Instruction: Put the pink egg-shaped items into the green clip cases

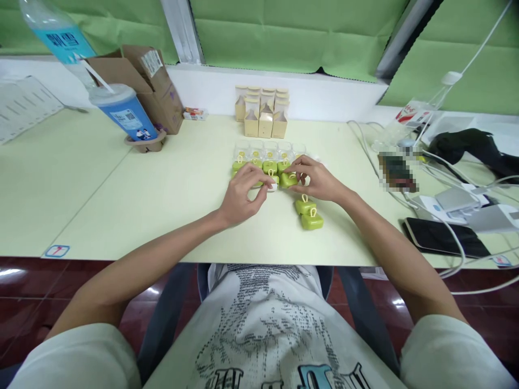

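Note:
My left hand (242,193) is pinched on a small green-and-white case (272,183) at the middle of the pale table (162,189). Right beside it, my right hand (318,181) pinches another small green case (288,180). Both hands work just in front of a row of similar green cases with yellow loops (263,163). Two more green cases (308,213) lie on the table under my right wrist. Behind the row stand several small cream cartons (263,111).
A blue cup with a straw (124,113) sits in a holder beside an open cardboard box (152,86) at the back left. A tilted water bottle (57,35) is at top left. Phones (444,236), chargers and white cables crowd the right side.

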{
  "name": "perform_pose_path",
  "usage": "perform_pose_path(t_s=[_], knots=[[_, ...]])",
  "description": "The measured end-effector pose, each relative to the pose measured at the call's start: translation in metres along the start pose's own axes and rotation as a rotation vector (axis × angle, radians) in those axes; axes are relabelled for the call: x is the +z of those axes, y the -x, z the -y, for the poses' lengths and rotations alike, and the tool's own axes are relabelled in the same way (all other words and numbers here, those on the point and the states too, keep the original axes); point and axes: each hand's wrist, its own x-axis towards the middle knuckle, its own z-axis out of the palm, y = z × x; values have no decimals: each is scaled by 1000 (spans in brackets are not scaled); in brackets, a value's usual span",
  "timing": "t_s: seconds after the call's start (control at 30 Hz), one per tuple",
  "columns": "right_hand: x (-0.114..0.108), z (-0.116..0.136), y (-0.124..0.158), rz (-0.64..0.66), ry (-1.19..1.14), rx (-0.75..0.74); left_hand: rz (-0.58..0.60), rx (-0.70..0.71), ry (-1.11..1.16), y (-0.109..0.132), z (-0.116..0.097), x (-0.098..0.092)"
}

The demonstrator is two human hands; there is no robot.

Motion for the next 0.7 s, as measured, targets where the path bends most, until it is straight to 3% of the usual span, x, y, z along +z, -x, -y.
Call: perform_pose_path(t_s=[0.2, 0.37, 0.5, 0.6, 0.7], knots=[[3, 6, 1, -39, -33, 8, 62, -37, -4, 1, 3, 1], [-20, 9, 6, -206, 4, 123, 104, 117, -20, 5, -4, 2], [-50, -15, 21, -346, 198, 400, 369, 282, -8, 6, -17, 10], [-56, -43, 30, -261, 255, 600, 587, 347, -68, -4, -23, 22], [-48, -60, 33, -201, 209, 640, 751, 393, -146, -21, -23, 37]])
